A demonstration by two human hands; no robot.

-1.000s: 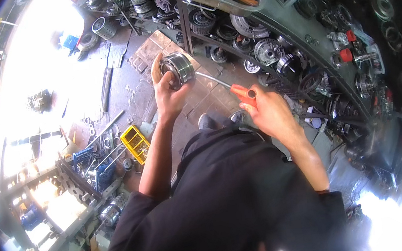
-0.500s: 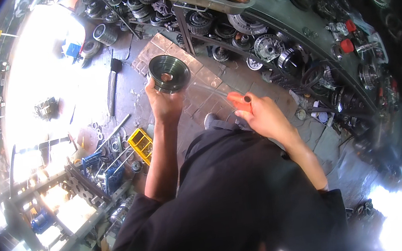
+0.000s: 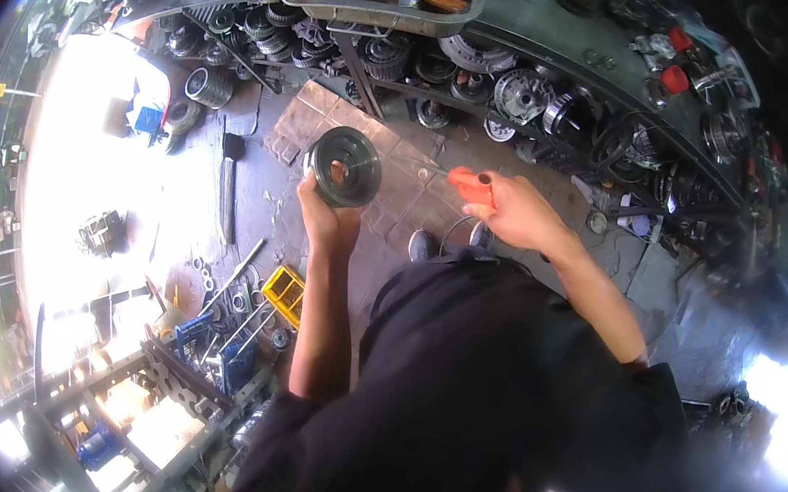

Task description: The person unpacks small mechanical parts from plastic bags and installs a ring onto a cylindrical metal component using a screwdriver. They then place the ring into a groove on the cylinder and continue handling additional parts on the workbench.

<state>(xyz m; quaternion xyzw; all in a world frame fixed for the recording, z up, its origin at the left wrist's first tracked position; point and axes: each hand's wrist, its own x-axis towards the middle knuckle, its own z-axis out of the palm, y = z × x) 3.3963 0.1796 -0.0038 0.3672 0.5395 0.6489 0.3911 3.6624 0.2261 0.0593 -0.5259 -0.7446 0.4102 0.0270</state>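
The left hand (image 3: 327,217) is clenched around the lower rim of a dark round metal pulley disc (image 3: 345,165), holding it up in front of the chest over the grey concrete floor (image 3: 261,203). The right hand (image 3: 509,217) grasps the orange plastic handle of a thin-shafted screwdriver (image 3: 473,185), whose shaft runs left toward the disc's centre hole; the tip looks to be at or in the hole, though glare makes contact hard to confirm.

Compared with 1 second ago, the disc has been turned so its flat face and centre hole now point up at the camera, where 1 second back its shiny side showed. The handle has also drawn nearer to the disc. That suggests the work has moved from positioning to probing or picking at the hub.

A yellow plastic crate (image 3: 284,293) sits on the floor below the left forearm, and shelves of grey metal engine parts (image 3: 513,94) stand beyond.
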